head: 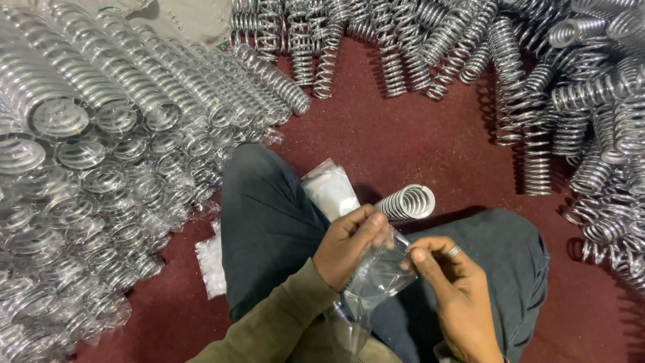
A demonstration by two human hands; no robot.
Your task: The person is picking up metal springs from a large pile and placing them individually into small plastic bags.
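My left hand and my right hand both pinch the mouth of a clear plastic bag just above my lap. A silver coil spring lies across my knee right behind the left hand's fingers; whether the hand touches it I cannot tell. A ring sits on a finger of my right hand. A stack of flat clear bags rests on my left thigh.
A large pile of bagged springs fills the left side. Loose unbagged springs are heaped along the top and right. Another wad of plastic bags lies on the maroon floor by my left leg.
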